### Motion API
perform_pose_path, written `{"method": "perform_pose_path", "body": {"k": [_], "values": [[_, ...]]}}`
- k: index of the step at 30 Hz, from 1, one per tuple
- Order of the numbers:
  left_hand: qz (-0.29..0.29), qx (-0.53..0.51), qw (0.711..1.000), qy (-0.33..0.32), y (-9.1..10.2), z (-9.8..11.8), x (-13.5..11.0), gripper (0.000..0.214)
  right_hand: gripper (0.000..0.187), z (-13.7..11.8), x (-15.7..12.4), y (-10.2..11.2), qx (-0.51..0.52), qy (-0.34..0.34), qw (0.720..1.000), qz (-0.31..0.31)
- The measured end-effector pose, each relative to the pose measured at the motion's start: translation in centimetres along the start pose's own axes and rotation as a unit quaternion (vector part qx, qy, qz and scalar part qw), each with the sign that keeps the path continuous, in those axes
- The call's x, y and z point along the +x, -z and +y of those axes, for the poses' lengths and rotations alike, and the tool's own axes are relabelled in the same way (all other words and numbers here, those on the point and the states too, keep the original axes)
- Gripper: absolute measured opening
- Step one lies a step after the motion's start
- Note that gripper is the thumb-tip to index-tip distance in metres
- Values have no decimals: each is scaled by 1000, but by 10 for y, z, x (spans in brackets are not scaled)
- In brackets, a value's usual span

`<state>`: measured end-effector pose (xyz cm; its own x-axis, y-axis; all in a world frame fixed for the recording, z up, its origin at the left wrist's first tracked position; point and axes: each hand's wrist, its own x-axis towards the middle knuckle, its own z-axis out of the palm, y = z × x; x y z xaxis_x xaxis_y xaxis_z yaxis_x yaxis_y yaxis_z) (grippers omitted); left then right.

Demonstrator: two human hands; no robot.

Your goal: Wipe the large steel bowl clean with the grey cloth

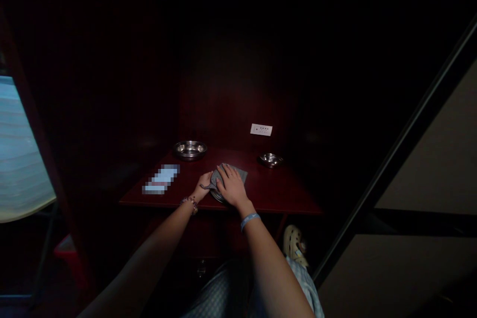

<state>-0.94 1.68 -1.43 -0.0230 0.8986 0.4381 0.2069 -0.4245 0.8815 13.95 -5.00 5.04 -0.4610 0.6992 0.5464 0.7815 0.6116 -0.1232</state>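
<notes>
A grey cloth (241, 174) covers much of a round metal dish (217, 197) near the front edge of the dark red tabletop (156, 198). My left hand (203, 185) is closed at the left side of the dish, its fingers partly hidden by the cloth. One corner of the cloth hangs over those fingers. Laid flat on top of the cloth, my right hand (231, 186) has its fingers stretched and slightly apart. Only the dish's lower rim shows beneath the cloth.
A shiny metal bowl (190, 150) stands at the back left, a smaller metal bowl (271, 160) at the back right. A blurred-out pale object (162, 179) lies to the left. Dark walls enclose the tabletop; the back one carries a white socket (261, 129).
</notes>
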Motion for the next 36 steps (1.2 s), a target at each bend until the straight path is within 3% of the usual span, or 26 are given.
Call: {"method": "perform_pose_path", "body": {"k": [14, 27, 36], "values": [[12, 1, 1000, 3, -3, -3, -1, 16, 38, 1, 2, 3, 12, 28, 1000, 6], [12, -23, 999, -20, -7, 5, -5, 16, 36, 5, 8, 3, 34, -65, 997, 32], [7, 5, 999, 49, -9, 7, -5, 18, 33, 12, 8, 14, 39, -138, 989, 20]]}}
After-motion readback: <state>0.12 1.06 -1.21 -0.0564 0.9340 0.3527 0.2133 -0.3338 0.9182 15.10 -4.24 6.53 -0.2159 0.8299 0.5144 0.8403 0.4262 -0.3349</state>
